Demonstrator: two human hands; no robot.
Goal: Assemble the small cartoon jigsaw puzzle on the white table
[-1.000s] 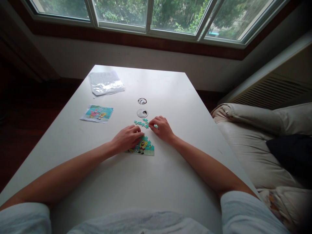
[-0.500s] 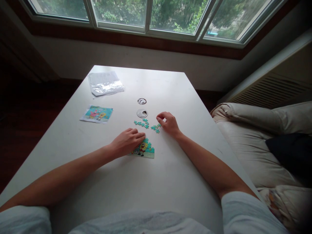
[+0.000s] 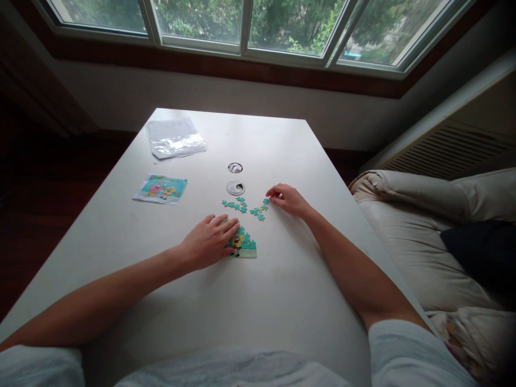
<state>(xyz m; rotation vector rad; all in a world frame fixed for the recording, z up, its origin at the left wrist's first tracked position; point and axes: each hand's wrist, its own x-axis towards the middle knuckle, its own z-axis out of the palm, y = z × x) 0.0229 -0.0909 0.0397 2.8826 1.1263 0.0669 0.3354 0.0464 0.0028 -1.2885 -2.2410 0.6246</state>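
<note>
A partly assembled jigsaw puzzle (image 3: pixel 245 248) with a yellow cartoon figure lies on the white table. My left hand (image 3: pixel 209 239) rests over its left side with fingers spread, covering that part. Loose teal puzzle pieces form one group (image 3: pixel 234 205) beyond the puzzle and another group (image 3: pixel 258 212) to its right. My right hand (image 3: pixel 291 199) is at the far right end of the second group. Its thumb and bent fingers close at the edge of a teal puzzle piece (image 3: pixel 266 201).
Two round metal-rimmed holes (image 3: pixel 235 187) sit in the tabletop (image 3: pixel 266 150) beyond the pieces. To the left lies a picture sheet (image 3: pixel 163 189) with cartoon figures. A clear plastic sleeve with papers (image 3: pixel 176 138) is farther back. A beige sofa (image 3: pixel 419 236) stands along the right side.
My right hand has shifted right and slightly down, uncovering more loose pieces. My left hand's fingers have spread out over the puzzle, where they were bunched before.
</note>
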